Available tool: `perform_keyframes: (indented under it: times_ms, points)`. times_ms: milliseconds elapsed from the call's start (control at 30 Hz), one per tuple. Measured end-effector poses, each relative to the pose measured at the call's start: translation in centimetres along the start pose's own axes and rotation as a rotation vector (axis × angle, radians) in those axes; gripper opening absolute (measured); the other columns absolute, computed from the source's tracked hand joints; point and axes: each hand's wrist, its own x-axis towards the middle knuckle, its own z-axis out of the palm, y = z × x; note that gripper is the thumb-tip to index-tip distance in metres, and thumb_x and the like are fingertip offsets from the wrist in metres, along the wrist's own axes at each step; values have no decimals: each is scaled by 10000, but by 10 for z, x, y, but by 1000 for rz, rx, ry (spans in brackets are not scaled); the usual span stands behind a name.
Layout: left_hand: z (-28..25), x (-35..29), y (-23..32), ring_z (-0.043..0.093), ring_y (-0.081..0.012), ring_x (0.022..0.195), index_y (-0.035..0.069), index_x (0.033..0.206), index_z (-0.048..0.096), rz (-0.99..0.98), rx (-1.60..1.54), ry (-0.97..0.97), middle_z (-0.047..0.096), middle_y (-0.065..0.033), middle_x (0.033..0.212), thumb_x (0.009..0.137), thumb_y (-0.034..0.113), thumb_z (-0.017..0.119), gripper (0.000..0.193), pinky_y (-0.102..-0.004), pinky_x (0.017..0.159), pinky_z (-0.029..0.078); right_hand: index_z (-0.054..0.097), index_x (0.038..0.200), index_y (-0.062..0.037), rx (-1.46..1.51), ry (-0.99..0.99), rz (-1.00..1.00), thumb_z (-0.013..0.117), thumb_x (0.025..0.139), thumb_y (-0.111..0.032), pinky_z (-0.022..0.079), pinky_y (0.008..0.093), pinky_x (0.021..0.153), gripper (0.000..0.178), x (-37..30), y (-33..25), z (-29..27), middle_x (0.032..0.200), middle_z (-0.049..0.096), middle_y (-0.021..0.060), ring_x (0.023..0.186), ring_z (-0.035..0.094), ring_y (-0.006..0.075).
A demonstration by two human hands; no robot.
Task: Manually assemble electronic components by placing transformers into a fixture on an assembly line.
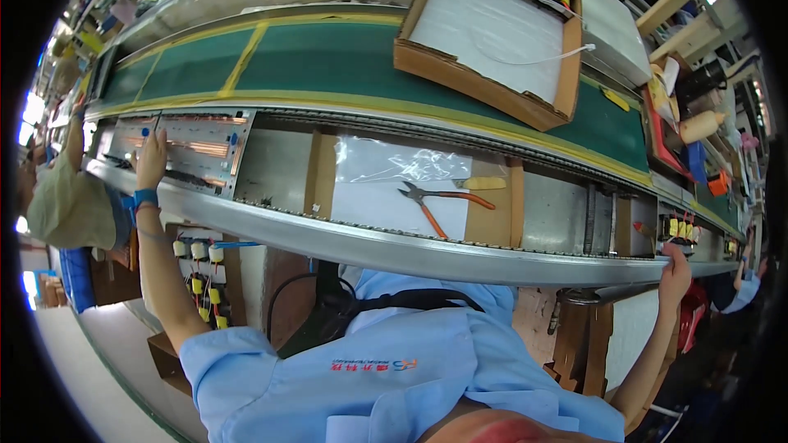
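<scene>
At the left, my left hand reaches over a pale flat board with copper-coloured strips and blue dots. Its fingers are drawn together at a thin dark thing too small to name, and a blue band circles the wrist. Far to the right, my right hand is closed at the front edge of the long metal rail, its fingers partly hidden. Just beyond it sit several black-and-yellow wound coils with red wires. Between my hands, orange-handled cutting pliers lie opened in a cardboard tray.
A yellow-handled tool and a clear plastic bag lie near the pliers. Behind the rail runs a green belt, with a cardboard box of coils on it. More coils hang below left. Another person's sleeve shows far left.
</scene>
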Motion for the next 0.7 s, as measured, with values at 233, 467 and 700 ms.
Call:
perform_keyframes:
  times_ms: [233,467,700]
  points:
    - [-14,-55,53,619,-318,978,-10,1374,425,335,31,66,667,-164,964,1031,353,348,506,-526,1070,253,656,1033,-51,188,121,-445,486,766,95,514,323,758,349,112,-171,7,970,681,111,872,661,280]
    - [-83,-128,186,637,-275,999,-54,1317,426,685,-103,-37,695,-107,975,979,196,479,424,-521,1101,246,667,1009,-62,107,229,-752,516,778,44,514,402,776,296,241,-284,45,943,671,110,900,635,312]
    - [-109,-176,280,603,-287,1090,-107,1295,423,1039,-195,-139,623,-203,1161,927,230,548,514,-515,1118,220,702,993,-71,214,101,-701,499,765,-25,517,421,789,309,356,-318,83,947,691,141,887,643,329]
